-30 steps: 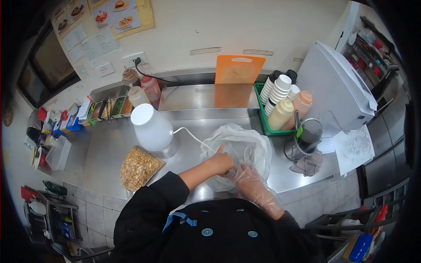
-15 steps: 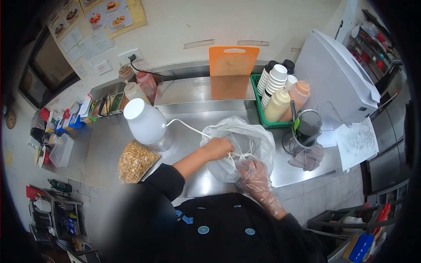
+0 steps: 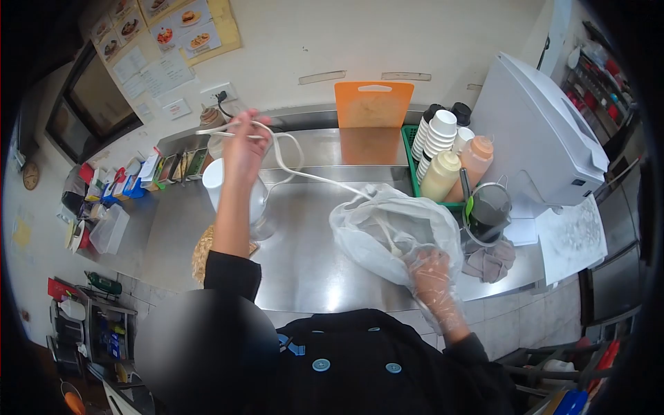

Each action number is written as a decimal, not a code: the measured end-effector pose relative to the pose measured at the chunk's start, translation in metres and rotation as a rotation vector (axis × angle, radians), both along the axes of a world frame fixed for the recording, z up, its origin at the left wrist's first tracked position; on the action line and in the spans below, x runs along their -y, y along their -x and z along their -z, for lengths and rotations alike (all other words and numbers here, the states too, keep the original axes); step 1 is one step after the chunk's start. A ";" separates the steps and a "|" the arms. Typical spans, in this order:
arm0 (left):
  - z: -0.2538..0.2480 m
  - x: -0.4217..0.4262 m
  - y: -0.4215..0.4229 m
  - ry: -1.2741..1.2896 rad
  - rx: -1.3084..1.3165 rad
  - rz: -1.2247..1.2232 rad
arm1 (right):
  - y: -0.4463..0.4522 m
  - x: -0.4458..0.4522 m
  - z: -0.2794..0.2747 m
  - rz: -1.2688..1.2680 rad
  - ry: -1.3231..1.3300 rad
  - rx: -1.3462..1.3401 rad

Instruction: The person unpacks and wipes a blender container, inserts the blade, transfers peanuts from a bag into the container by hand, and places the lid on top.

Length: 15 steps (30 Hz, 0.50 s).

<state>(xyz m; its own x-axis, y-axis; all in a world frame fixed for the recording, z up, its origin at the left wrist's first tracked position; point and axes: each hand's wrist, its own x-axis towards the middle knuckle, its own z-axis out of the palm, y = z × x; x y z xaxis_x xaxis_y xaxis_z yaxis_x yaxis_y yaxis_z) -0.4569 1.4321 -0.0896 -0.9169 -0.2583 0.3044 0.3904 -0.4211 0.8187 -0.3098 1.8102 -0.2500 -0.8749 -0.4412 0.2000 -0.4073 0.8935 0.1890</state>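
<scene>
My bare left hand [image 3: 247,142] is raised over the back left of the steel counter, its fingers closed on a looped white cord [image 3: 318,178]. The cord runs right to a white plastic bag [image 3: 360,225] lying open on the counter. My right hand [image 3: 432,273], in a clear plastic glove, is at the bag's right front edge with its fingers curled on the plastic. Under my left forearm stands a white appliance [image 3: 214,181], partly hidden. A bag of tan pieces [image 3: 202,256] lies in front of it, also partly covered.
An orange cutting board [image 3: 373,105] leans at the back wall. The green basket [image 3: 408,149] holds stacked cups and sauce bottles. Right of the plastic bag are a metal strainer [image 3: 490,207] and a grey cloth [image 3: 491,261]. Topping trays [image 3: 183,166] line the back left.
My left hand has moved up and left from the bag, drawing the cord out across the counter. My right hand and the bag have shifted slightly right.
</scene>
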 end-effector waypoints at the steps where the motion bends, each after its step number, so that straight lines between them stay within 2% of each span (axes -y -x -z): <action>1: -0.008 0.010 0.000 -0.027 -0.051 -0.055 | 0.005 -0.006 0.004 -0.005 0.002 -0.005; 3: -0.014 0.016 -0.001 -0.049 -0.103 -0.111 | 0.016 -0.019 0.012 0.057 0.014 0.002; 5: -0.016 0.013 -0.004 0.076 -0.367 -0.614 | 0.022 -0.031 0.016 0.062 -0.022 0.007; 6: -0.016 0.010 -0.007 0.209 -0.345 -0.785 | 0.024 -0.034 0.016 0.071 -0.061 0.016; 7: -0.014 0.006 -0.010 0.213 -0.347 -0.789 | 0.025 -0.036 0.018 0.066 -0.058 0.016; 9: 0.002 -0.001 -0.013 1.119 -0.587 -0.981 | 0.026 -0.038 0.020 0.091 -0.113 0.019; 11: 0.045 -0.020 -0.007 1.269 -0.359 -0.556 | 0.022 -0.032 0.006 0.073 -0.094 0.079; 12: 0.066 -0.029 -0.004 1.327 -0.443 -0.252 | 0.020 -0.028 -0.001 0.060 -0.076 0.141; 13: 0.066 -0.056 -0.020 1.586 -0.225 -0.056 | 0.021 -0.027 0.001 0.058 -0.072 0.139; 15: 0.101 -0.099 -0.019 1.681 -0.333 0.121 | 0.019 -0.026 0.011 -0.338 0.135 -0.031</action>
